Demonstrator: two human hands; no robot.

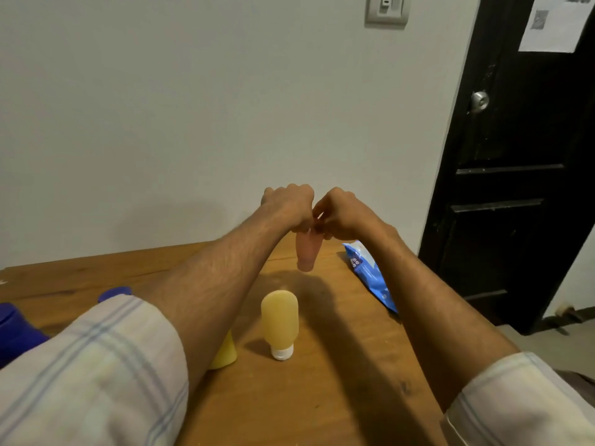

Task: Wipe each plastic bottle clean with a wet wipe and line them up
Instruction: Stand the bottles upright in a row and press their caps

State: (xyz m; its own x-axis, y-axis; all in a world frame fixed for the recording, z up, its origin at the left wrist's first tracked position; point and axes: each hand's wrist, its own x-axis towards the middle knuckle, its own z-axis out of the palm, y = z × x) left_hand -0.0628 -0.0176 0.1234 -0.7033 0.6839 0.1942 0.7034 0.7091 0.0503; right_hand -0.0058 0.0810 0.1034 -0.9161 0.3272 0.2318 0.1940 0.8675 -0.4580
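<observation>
At twelve o'clock above the table, our left hand clasps the upper end of the pink bottle, which hangs cap down; our right hand pinches the same end; we see no wipe. We should hold firmly with one hand and rub the whole body. On the blue wipes pack at two o'clock, we read only "ee".

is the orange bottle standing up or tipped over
Standing, upside down: the orange bottle rests on its white cap on the table, body straight up, neither hand touching it.
</observation>
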